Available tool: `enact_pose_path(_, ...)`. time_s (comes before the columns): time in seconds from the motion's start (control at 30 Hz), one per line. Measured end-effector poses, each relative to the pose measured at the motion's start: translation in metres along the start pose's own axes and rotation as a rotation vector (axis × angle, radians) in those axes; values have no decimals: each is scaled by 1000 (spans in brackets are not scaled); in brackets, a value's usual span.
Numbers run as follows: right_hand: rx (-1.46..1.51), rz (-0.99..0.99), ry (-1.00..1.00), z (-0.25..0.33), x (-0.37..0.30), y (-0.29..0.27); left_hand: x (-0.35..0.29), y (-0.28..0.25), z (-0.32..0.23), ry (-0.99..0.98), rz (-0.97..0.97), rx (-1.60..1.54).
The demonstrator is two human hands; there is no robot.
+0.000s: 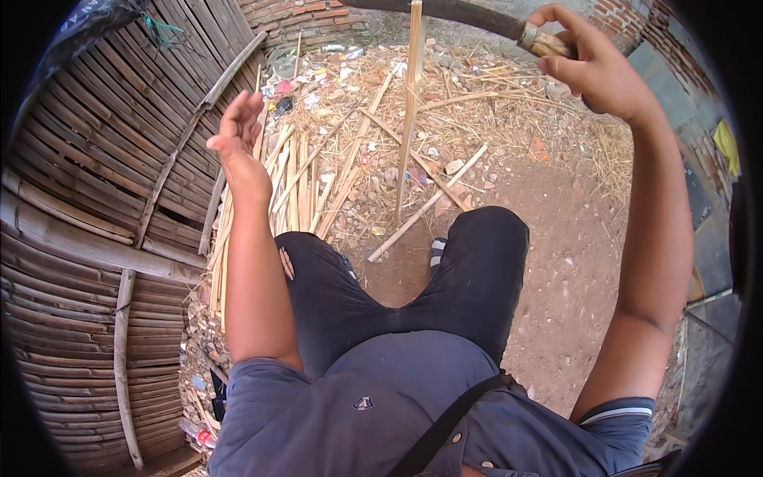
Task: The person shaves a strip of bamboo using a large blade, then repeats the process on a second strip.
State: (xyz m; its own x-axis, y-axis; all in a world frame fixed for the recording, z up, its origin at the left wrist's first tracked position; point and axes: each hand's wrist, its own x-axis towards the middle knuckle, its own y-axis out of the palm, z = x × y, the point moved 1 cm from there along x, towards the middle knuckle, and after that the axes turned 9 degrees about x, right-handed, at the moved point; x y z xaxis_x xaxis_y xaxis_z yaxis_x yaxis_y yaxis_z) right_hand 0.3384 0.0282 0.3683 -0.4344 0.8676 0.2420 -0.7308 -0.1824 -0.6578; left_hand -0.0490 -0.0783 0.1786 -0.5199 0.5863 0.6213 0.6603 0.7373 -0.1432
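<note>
At the upper right, my right hand (600,67) is closed round the pale, worn handle of a machete (469,16). Its long dark blade reaches left along the top edge of the view. A split bamboo strip (409,103) stands upright in front of me, its upper end crossing the blade; whether the two touch, I cannot tell. My left hand (242,147) is raised on the left, open and holding nothing, its fingers a little bent. It is apart from the upright strip and above a pile of split bamboo strips (298,187).
A bamboo slat wall (79,215) runs along the left side. Straw, rubble, litter and loose strips (429,203) cover the dirt ground (564,262) ahead. A brick wall (310,20) stands at the back. Grey panels (707,215) line the right. A plastic bottle (195,433) lies lower left.
</note>
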Motion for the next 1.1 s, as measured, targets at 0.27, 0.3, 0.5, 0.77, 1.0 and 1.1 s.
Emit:
enact_pose_path(0.27, -195, -33, -377, -12, 16, 7, -122, -50, 108, -446, -42, 43)
enact_pose_path(0.3, -254, -16, -580, -39, 28, 50, -127, -63, 109, -448, -50, 97)
enact_pose_path(0.5, -204, -104, -473, -82, 25, 133, -131, -50, 111, -411, -26, 65)
enact_pose_path(0.77, 299, -220, -265, -25, 9, 49, -137, -52, 106, -374, -42, 114)
enact_pose_path(1.0, -74, -212, -316, -71, 19, 99, -135, -60, 116, -438, -98, 24)
enact_pose_path(1.1, -200, -208, -320, -78, 34, 148, -133, -53, 113, -452, -71, 30)
